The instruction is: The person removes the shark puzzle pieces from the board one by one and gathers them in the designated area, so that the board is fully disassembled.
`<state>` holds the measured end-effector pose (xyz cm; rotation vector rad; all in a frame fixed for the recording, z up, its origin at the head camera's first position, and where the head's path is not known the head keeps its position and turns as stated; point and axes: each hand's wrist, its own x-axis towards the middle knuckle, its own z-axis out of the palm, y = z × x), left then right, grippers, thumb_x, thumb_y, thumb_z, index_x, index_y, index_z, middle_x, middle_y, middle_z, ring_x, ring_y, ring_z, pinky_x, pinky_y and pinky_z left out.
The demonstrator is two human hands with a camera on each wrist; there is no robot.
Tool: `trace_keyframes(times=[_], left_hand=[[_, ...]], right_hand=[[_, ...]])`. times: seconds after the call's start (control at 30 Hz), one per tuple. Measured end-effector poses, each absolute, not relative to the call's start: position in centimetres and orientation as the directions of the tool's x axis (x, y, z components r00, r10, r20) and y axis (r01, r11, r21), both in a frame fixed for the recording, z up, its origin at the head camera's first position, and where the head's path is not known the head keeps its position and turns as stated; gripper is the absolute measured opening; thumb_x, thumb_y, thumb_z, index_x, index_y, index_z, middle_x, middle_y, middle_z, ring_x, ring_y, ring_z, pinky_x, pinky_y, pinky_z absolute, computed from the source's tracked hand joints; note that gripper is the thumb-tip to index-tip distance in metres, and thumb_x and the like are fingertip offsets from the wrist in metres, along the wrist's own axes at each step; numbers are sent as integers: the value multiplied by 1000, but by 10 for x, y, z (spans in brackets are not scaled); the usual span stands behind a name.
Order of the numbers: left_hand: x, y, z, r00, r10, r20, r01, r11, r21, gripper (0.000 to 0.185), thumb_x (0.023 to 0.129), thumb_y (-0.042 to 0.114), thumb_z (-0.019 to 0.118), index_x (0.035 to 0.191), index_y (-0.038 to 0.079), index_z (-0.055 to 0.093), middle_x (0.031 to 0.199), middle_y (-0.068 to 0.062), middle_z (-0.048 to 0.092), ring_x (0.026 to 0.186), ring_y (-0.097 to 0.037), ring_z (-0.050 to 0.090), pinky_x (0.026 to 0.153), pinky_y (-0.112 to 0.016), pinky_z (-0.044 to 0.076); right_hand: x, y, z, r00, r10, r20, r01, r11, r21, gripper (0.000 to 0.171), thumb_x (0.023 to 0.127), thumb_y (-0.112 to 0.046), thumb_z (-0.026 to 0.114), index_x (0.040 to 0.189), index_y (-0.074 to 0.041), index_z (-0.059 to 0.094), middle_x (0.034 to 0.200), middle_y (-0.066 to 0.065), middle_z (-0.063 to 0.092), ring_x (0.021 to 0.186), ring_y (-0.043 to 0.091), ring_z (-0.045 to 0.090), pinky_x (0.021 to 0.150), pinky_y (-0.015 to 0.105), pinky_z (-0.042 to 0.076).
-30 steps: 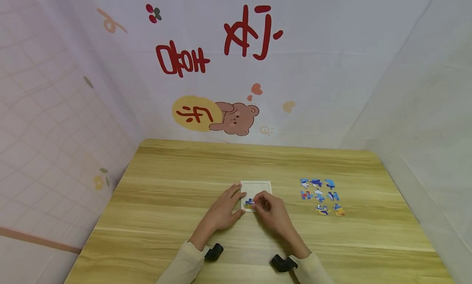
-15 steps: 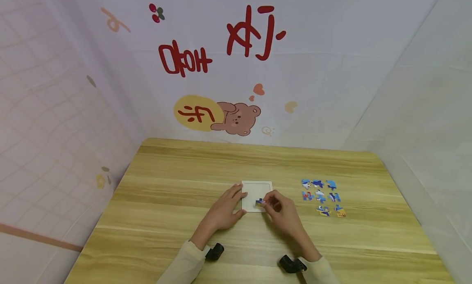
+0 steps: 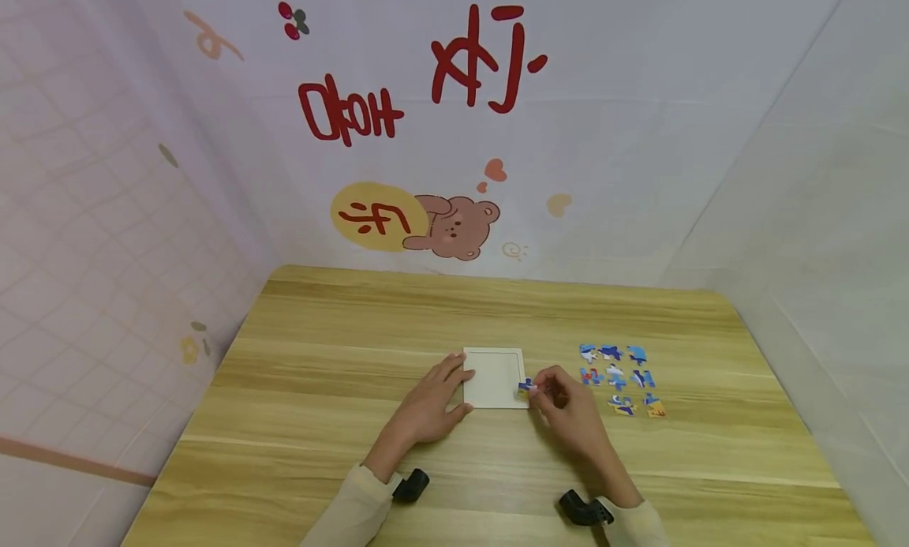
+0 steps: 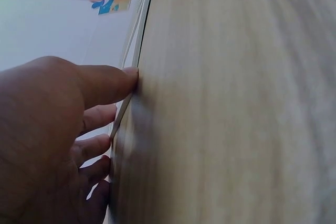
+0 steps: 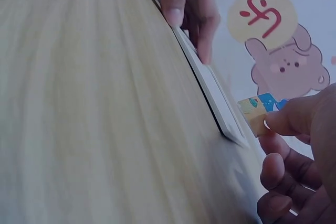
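A shallow white puzzle tray (image 3: 491,380) lies flat on the table, its inside bare. My left hand (image 3: 428,405) rests at its left side, fingers spread along the edge and thumb (image 4: 113,83) touching near the front left corner. Between thumb and fingertips, my right hand (image 3: 574,411) pinches a blue and yellow jigsaw piece (image 3: 526,387) over the tray's right edge. In the right wrist view, this piece (image 5: 254,115) is raised clear of the tray, its yellow part facing the camera. The other fingers of that hand curl beneath.
Several loose jigsaw pieces (image 3: 615,379) lie in rough rows right of the right hand. The wood-grain table (image 3: 355,318) meets a white wall cloth (image 3: 604,136) at the back. Each wrist carries a black camera (image 3: 585,508).
My right hand has moved right with the jigsaw piece, from the tray's lower left area to its right edge. My left hand stays at the tray's left side.
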<state>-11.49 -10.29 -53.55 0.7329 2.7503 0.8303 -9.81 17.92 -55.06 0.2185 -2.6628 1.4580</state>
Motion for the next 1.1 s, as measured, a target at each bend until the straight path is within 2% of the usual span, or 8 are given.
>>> trace_keyframes(times=[0.6,1.1], left_hand=[[-115,-107,-537,-860,510,-26,408,717,564,57,101,31,65,152,12,48,169,-9,29,159,-31,23,125,-52,31],[-117,-107,-540,-857,515,-24,412,712,568,58,101,35,65,153,15,48,170,-7,27,159,-28,21,126,-50,30]], right_hand=[[-92,231,-548,-984,-54,168,-161,662,-732,11,96,-17,73,99,-23,64,82,-7,60,69,4,53,57,20,46],[-89,272,-540,-993,-51,105,-110,703,-702,9,94,-7,70,98,-15,68,77,-3,64,62,1,52,55,21,43]])
